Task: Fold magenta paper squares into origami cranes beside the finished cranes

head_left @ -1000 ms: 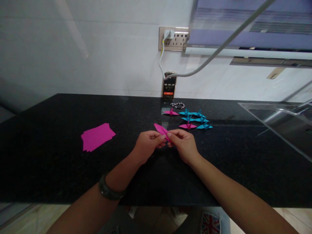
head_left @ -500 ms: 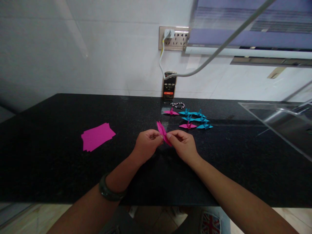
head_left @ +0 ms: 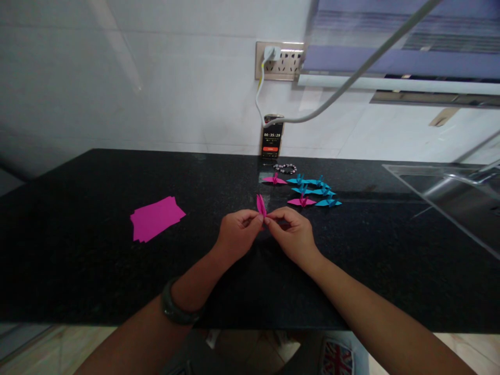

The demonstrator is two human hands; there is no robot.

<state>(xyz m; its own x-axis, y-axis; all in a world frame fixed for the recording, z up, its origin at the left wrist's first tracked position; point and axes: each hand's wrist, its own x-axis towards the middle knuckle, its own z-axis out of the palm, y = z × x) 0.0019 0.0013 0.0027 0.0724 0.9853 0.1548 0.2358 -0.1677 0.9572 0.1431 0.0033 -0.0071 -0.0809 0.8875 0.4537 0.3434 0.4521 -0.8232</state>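
Observation:
Both hands pinch a small folded pink paper piece (head_left: 260, 205) just above the black countertop (head_left: 78, 245). My left hand (head_left: 235, 233) grips it from the left and my right hand (head_left: 291, 232) from the right, fingertips meeting at its base. The paper's pointed tip stands almost upright between them. A dark bracelet sits on my left wrist.
A stack of pink paper squares (head_left: 155, 217) lies to the left. Several folded pink and blue paper cranes (head_left: 310, 191) and a bead bracelet (head_left: 285, 168) lie behind my hands. A phone (head_left: 272, 136) showing a timer leans on the wall, plugged into an outlet. A sink (head_left: 449, 192) is at the right.
The folded pink paper has turned from lying slanted to the left to standing nearly upright between my fingertips. Both hands stayed in about the same place.

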